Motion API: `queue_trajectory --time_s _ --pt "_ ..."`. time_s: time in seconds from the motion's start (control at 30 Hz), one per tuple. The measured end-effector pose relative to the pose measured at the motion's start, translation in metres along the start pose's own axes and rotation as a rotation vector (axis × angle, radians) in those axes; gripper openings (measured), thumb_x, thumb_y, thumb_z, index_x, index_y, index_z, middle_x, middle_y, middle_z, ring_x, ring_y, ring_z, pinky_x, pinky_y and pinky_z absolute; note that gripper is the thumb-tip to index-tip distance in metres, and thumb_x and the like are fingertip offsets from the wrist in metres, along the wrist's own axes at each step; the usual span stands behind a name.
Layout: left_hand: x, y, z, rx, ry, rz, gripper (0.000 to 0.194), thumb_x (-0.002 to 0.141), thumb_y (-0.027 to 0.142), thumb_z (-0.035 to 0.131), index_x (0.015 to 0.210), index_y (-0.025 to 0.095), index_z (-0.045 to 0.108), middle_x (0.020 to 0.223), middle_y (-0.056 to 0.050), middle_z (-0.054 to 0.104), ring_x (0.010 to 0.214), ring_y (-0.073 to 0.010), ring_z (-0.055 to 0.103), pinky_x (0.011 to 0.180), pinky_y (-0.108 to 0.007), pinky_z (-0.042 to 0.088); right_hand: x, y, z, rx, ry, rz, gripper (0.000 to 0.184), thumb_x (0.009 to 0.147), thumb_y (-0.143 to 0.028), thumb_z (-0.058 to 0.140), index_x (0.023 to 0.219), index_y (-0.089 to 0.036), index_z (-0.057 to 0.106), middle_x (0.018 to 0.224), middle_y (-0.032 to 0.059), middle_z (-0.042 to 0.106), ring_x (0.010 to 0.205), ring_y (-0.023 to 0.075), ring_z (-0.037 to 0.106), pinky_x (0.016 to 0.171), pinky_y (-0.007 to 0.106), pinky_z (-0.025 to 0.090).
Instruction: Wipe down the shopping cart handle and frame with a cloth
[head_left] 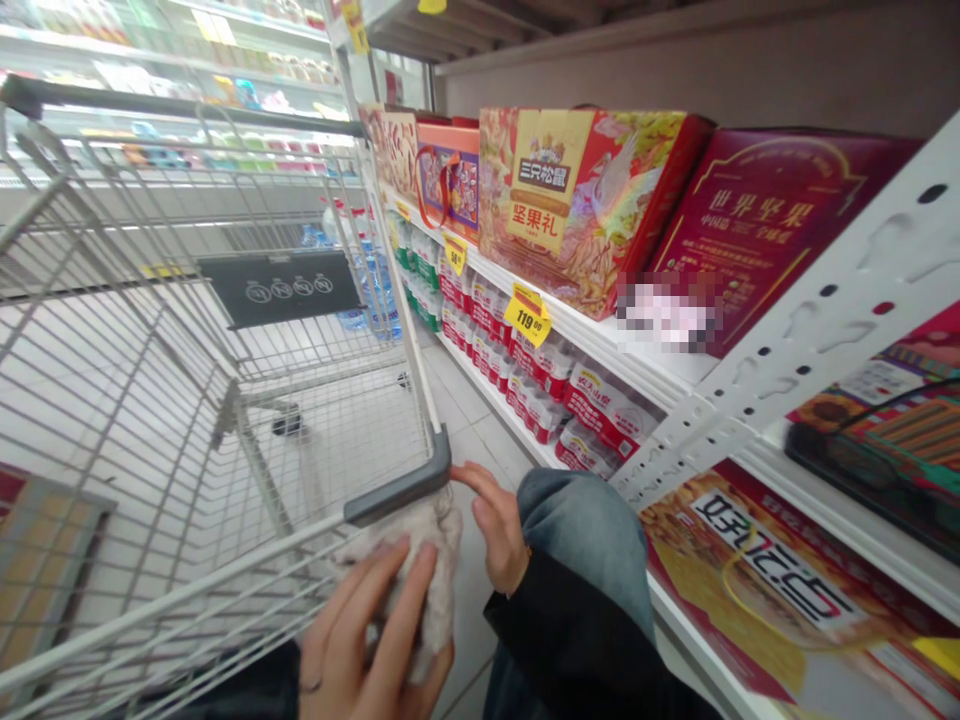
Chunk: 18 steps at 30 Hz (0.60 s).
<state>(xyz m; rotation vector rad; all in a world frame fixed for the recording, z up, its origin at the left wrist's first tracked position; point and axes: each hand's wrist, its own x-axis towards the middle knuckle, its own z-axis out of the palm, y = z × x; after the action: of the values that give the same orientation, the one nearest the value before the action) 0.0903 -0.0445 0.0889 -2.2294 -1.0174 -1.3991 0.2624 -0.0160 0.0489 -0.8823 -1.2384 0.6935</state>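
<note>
Left hand clasping pale fuzzy bundle, right hand touching it by cart corner; drop to floor possible from loose hold.

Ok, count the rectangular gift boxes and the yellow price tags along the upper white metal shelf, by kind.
Rectangular printed cardboard gift boxes: 4
Yellow paper price tags: 3
Total: 7
</note>
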Motion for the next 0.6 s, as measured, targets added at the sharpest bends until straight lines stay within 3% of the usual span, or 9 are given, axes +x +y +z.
queue_trajectory --time_s 0.03,0.1,0.27,0.43,0.6 --pt "0.001 -0.003 -0.005 0.017 0.012 0.087 0.074 0.078 0.009 0.08 0.147 0.023 0.059 0.131 -0.014 0.069 0.11 -0.0281 0.07 0.1 -0.042 0.057 -0.001 0.001 0.0 -0.051 -0.013 -0.049 0.041 0.106 -0.043 0.044 0.137 -0.03 0.068 0.139 0.0063 0.072 0.133 0.0271 0.065 0.125 0.05 0.036" --pt "0.002 -0.007 -0.012 0.06 0.023 0.097 0.078 0.075 0.011 0.084 0.147 0.023 0.059 0.132 -0.014 0.068 0.107 -0.0282 0.07 0.098 -0.043 0.059 -0.003 0.004 0.002 -0.138 -0.028 -0.135 0.039 0.102 -0.037 0.054 0.138 -0.031 0.066 0.143 0.0072 0.069 0.133 0.0278 0.064 0.123 0.052 0.037" --pt "-0.003 0.003 -0.002 -0.009 -0.028 -0.08 0.066 0.08 0.005 0.077 0.142 0.026 0.064 0.129 -0.012 0.07 0.119 -0.029 0.067 0.112 -0.045 0.051 -0.003 0.011 0.007 -0.308 -0.018 -0.245 0.034 0.087 -0.024 0.072 0.12 -0.029 0.073 0.146 0.0107 0.066 0.129 0.0284 0.067 0.113 0.049 0.046" --pt "-0.003 -0.004 -0.008 0.009 0.018 -0.03 0.078 0.072 0.003 0.084 0.143 0.024 0.062 0.129 -0.014 0.069 0.113 -0.0277 0.068 0.108 -0.042 0.052 0.0 0.015 0.012 -0.385 0.048 -0.336 0.022 0.089 -0.025 0.074 0.111 -0.026 0.075 0.137 0.0114 0.072 0.122 0.025 0.071 0.105 0.043 0.051" --pt "-0.003 -0.014 -0.015 0.031 0.028 0.038 0.084 0.066 0.003 0.088 0.144 0.021 0.062 0.126 -0.017 0.07 0.108 -0.0297 0.069 0.103 -0.042 0.054 -0.001 0.017 0.014 -0.412 0.081 -0.305 0.016 0.091 -0.027 0.075 0.107 -0.026 0.075 0.135 0.0104 0.073 0.12 0.0241 0.071 0.104 0.041 0.051"
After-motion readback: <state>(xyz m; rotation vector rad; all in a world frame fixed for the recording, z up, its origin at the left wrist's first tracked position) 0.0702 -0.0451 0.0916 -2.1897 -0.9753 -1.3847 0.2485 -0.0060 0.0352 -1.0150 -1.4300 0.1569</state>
